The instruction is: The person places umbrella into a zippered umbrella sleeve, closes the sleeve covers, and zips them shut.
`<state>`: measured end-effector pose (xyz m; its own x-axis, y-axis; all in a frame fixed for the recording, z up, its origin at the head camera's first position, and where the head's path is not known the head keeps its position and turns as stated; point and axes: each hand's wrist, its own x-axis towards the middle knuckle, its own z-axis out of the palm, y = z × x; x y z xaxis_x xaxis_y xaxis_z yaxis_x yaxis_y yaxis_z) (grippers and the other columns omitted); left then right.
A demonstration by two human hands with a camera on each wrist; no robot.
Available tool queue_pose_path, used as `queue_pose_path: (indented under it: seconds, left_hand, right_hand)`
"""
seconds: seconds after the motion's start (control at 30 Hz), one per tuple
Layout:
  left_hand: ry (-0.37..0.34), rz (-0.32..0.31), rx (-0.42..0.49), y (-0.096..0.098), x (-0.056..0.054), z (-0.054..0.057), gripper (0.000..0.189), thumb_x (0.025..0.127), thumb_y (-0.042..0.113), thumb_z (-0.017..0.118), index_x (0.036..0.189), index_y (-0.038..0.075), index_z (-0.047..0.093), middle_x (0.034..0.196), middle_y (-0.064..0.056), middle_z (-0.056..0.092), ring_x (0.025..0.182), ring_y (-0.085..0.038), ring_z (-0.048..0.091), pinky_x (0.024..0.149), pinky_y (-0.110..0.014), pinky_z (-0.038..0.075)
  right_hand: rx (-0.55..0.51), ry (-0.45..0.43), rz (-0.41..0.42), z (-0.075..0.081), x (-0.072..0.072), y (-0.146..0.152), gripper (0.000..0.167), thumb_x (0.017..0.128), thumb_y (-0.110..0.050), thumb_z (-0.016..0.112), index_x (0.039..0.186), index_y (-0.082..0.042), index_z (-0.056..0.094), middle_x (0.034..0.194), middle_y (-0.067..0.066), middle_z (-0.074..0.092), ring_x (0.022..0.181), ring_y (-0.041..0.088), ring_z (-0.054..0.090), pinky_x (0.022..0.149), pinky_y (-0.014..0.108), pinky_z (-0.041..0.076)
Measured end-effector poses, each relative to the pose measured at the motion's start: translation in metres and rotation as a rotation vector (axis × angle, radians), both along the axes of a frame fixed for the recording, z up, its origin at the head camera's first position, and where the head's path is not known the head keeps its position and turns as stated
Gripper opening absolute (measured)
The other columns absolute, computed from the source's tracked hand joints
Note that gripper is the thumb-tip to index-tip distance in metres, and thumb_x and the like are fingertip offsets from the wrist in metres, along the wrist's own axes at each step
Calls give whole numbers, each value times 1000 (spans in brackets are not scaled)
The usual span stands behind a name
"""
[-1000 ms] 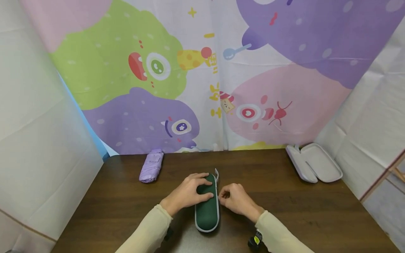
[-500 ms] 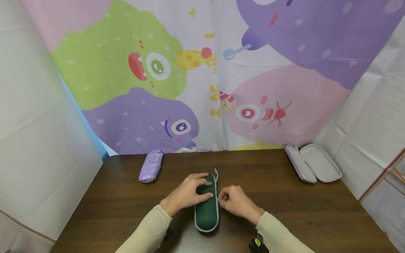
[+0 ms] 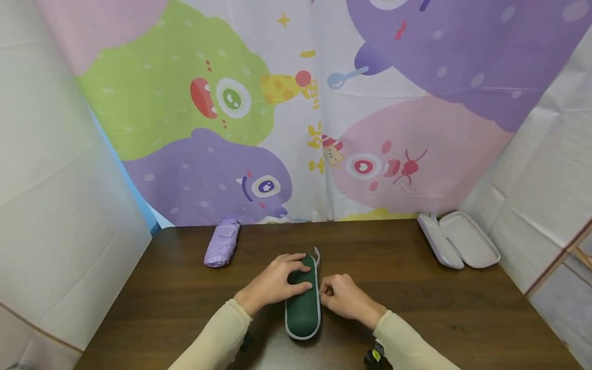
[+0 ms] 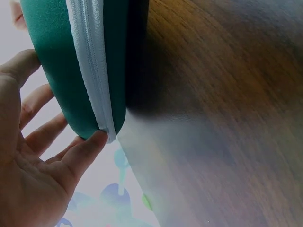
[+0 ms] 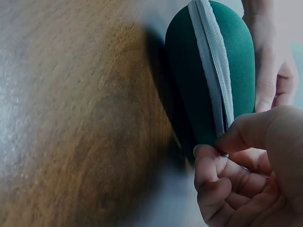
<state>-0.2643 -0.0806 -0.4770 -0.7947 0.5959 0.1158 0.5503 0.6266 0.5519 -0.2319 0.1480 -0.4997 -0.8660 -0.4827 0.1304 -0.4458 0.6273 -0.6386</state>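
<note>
A long dark green zip case [image 3: 302, 314] with rounded ends lies lengthwise on the table, its pale grey zipper [image 5: 214, 66] running along the side. My left hand [image 3: 276, 280] holds it from the left near the far end, thumb and fingers over the top. In the left wrist view, one of its fingertips [image 4: 98, 136] touches the zipper's end. At the right side, my right hand [image 3: 348, 298] pinches at the zipper between thumb and forefinger; the pull itself is hidden. A narrow dark gap shows in the zipper just by those fingers. A grey strap loop [image 3: 316, 256] sticks up at the far end.
A folded purple umbrella [image 3: 222, 243] lies at the back left of the brown table [image 3: 416, 313]. An unfolded pale grey case [image 3: 469, 240] lies at the back right. Behind the table hangs a cartoon-print cloth [image 3: 305, 190], with white sheets on both sides.
My right hand has slid slightly toward me along the case's right side. The left hand and the case stay in place.
</note>
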Motion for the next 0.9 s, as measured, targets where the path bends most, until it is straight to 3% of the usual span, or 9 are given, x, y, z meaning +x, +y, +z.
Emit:
queue_pose_path:
  seconds: [0.43,0.9]
  left_hand:
    - [11,-7,0,2,1,0,40,95,43,73,126,17,74,156,-10,50,146,-42,41,116,-56,39]
    - [17,-2,-5,1,2,1,41,95,43,73,126,17,74,156,-10,50,146,-41,42,116,-55,40]
  right_hand:
    - [-19,18,43,-3,6,3,17,83,-3,69,72,-15,68,64,-12,58,56,-4,49,53,18,44]
    - [-42,-24,73,-2,13,3,19,81,-2,69,69,-17,66,61,-13,57,54,-4,49,52,18,44]
